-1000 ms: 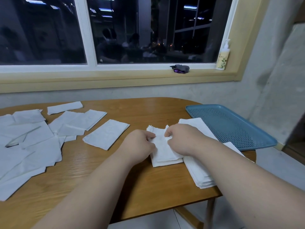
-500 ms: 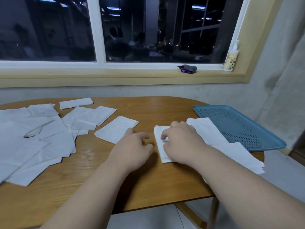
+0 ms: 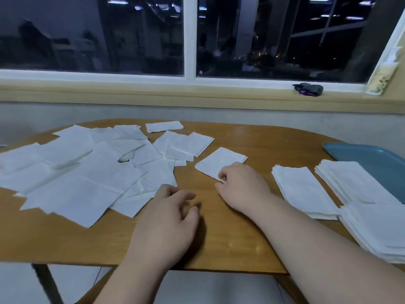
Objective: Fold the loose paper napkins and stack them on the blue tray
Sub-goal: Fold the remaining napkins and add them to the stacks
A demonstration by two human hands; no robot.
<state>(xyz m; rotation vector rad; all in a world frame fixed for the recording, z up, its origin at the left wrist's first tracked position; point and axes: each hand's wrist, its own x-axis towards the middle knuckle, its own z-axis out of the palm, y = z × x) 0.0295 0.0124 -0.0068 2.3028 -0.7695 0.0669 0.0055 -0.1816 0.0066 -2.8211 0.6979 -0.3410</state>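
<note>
Tabletop [image 3: 252, 229]: right hand [image 3: 243, 186] pinches one napkin [image 3: 220, 160] by its corner, left hand [image 3: 166, 220] relaxed, empty.

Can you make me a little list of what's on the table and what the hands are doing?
table: wooden, with a rounded edge
loose napkins: messy white pile on the left
single napkin: lies alone in the middle
right hand: pinches the single napkin's near corner
left hand: fingers relaxed, holds nothing
folded stacks: neat white piles on the right
blue tray: far right, nothing on the part that shows
</note>
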